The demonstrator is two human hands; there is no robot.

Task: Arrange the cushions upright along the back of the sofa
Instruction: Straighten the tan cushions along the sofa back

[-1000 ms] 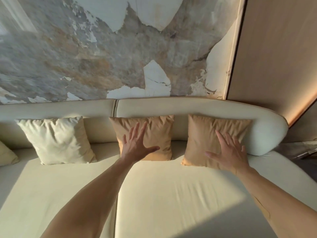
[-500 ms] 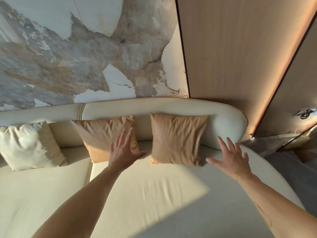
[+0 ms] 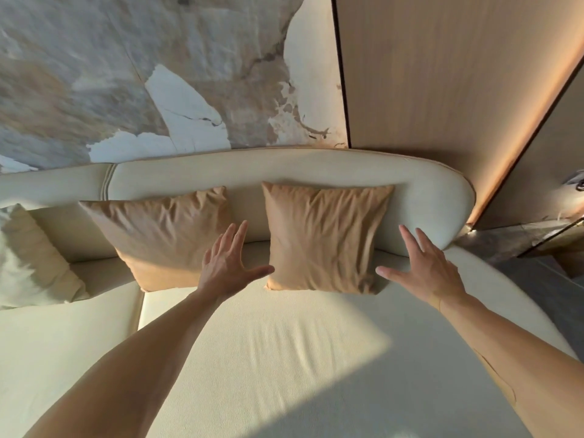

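Cushions, three in view, catalogued by place relative to the sofa backrest (image 3: 284, 172).

Item 1: cream cushion (image 3: 28, 257), against the far-left stretch of the backrest, cut by the frame edge and blurred; leaning, roughly upright.

Item 2: left tan cushion (image 3: 158, 235), propped against the backrest just right of its vertical seam, tilted slightly, lower corner on the seat (image 3: 268, 343).

Item 3: left hand (image 3: 226, 267), fingers spread and released, gripping nothing. It sits in front of the gap between the two tan cushions, overlapping the lower right corner of item 2; whether it touches cannot be told. A second ago this hand lay over that cushion's face.

Item 4: right tan cushion (image 3: 325, 238), upright against the backrest near its rounded right end, fabric creased.

Item 5: right hand (image 3: 426, 270), open, fingers extended, empty, just right of item 4 and clear of it, in front of the backrest's end curve. A second ago it lay over this cushion's face; it is now off to the side.

Note on change: both hands now bracket item 4 rather than one on each cushion. Judgement: the row stands as wanted; what remains is probably a final squaring of item 4.
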